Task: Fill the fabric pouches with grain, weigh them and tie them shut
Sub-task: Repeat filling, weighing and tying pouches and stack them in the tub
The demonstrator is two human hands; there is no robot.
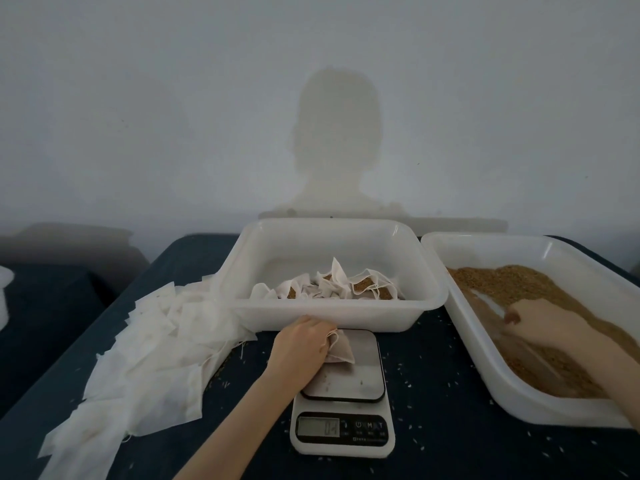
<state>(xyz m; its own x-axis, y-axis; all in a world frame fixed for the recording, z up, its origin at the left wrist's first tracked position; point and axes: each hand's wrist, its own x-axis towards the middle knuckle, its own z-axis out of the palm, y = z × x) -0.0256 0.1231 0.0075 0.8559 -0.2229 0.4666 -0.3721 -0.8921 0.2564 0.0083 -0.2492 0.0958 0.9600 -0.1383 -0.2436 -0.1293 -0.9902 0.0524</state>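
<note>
Dark table [450, 393]: grain-filled tray [526, 407], pouch bin [332, 317].

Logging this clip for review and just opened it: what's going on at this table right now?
A person is bagging grain. The left hand grips a small fabric pouch at its gathered top, on the platform of a kitchen scale. The right hand is down in the grain tray, apparently holding a clear scoop, though that is blurred. Filled pouches lie in the middle tub. A pile of empty pouches lies to the left.
</note>
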